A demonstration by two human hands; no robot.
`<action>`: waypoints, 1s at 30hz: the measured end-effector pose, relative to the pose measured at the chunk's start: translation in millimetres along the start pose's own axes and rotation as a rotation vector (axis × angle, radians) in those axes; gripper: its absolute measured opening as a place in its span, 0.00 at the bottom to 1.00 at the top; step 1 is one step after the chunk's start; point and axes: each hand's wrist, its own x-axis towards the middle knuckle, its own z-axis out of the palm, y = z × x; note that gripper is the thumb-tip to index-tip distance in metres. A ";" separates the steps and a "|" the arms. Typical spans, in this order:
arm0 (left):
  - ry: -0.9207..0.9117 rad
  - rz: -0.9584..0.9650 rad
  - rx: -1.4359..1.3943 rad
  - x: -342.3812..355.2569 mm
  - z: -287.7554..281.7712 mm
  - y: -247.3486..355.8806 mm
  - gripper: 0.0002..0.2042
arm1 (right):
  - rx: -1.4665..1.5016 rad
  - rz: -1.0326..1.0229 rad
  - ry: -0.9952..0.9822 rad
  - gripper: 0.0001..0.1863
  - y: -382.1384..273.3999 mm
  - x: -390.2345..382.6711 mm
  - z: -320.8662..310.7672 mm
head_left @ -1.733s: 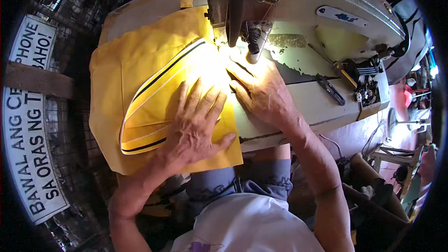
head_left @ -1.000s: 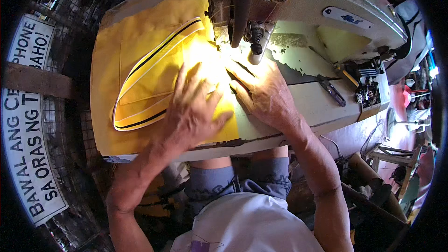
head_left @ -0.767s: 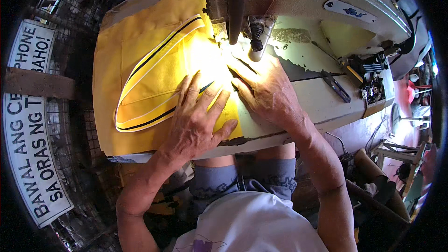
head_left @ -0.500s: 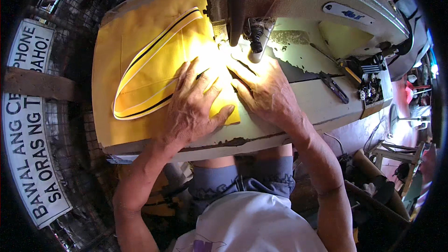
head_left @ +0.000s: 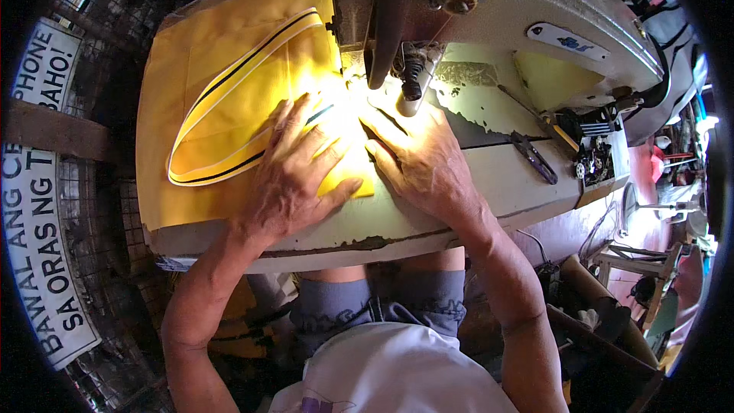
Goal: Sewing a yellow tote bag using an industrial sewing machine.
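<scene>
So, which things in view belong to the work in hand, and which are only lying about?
In use: yellow cloth, striped trim, sewing machine, left hand, right hand.

Lying about, apparently: dark snips, yellow-handled tool, small metal parts.

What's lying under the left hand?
Yellow fabric lies under the left hand, and the striped band runs in beneath it from the left. What the hand covers, including any layers there, cannot be seen.

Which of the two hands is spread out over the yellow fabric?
The left hand, its fingers spread over the yellow fabric. The right hand instead lies mostly over the pale sewing table, its fingertips lost in glare.
</scene>
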 end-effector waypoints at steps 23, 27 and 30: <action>0.011 0.030 -0.083 38.9 7.4 -63.6 0.20 | 0.028 0.054 0.186 0.12 -7.8 -23.8 -37.6; 0.088 0.105 -0.002 46.6 12.4 -76.4 0.16 | -0.110 0.234 0.405 0.11 24.0 -55.0 -115.3; 0.069 0.106 0.012 53.5 14.8 -85.7 0.16 | -0.600 0.524 0.442 0.20 53.2 -65.6 -197.8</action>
